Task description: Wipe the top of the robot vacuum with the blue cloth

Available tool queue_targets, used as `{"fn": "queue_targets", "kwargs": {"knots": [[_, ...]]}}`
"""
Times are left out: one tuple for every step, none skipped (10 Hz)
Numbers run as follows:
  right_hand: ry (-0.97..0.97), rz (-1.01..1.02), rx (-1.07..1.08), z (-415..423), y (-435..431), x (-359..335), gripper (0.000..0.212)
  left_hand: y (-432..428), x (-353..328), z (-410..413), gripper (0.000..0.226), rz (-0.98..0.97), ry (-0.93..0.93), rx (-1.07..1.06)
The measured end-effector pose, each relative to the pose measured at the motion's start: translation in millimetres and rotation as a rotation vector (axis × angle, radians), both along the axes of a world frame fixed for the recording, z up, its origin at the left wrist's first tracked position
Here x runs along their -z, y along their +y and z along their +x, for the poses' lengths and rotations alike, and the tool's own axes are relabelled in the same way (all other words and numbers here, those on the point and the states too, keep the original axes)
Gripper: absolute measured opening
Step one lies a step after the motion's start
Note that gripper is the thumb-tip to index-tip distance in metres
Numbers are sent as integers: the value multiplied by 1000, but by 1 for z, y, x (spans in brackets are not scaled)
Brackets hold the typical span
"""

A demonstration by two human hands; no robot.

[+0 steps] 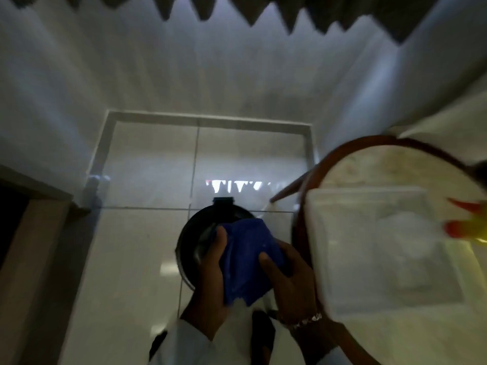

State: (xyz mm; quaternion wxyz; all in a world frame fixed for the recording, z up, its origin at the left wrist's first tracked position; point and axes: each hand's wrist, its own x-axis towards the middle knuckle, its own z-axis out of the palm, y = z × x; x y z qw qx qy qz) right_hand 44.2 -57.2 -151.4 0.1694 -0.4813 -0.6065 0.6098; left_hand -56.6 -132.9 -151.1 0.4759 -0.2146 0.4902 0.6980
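A round black robot vacuum [193, 241] sits on the glossy white tiled floor [126, 259], below and in front of me. A crumpled blue cloth [247, 259] is held above it in both hands and hides the vacuum's right half. My left hand [210, 280] grips the cloth's left side, thumb up along its edge. Gripping the right side is my right hand [287, 280], which wears a bracelet at the wrist. The whole picture is blurred.
A round table [355, 167] with a dark wooden rim stands close on the right, carrying a clear plastic box [369, 246] and a red-and-yellow object [469, 227]. White curtains [184, 61] hang behind. A wooden door frame [31, 233] is at left. Dark sandals [262, 335] show below.
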Motion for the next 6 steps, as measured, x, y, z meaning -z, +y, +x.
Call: {"fn": "queue_targets", "kwargs": {"knots": [[2, 61, 139, 48, 32, -44, 31, 34, -53, 25, 34, -12, 243, 274], [-85, 118, 307, 90, 68, -54, 37, 77, -63, 60, 27, -211, 562, 447], [-257, 145, 316, 113, 97, -40, 44, 113, -60, 92, 44, -247, 676, 596], [-438, 91, 180, 122, 117, -18, 43, 121, -56, 105, 48, -246, 694, 702], [-571, -29, -59, 121, 124, -25, 45, 108, -70, 92, 38, -241, 734, 700], [-580, 185, -173, 109, 126, -65, 43, 92, -114, 65, 39, -300, 854, 620]]}}
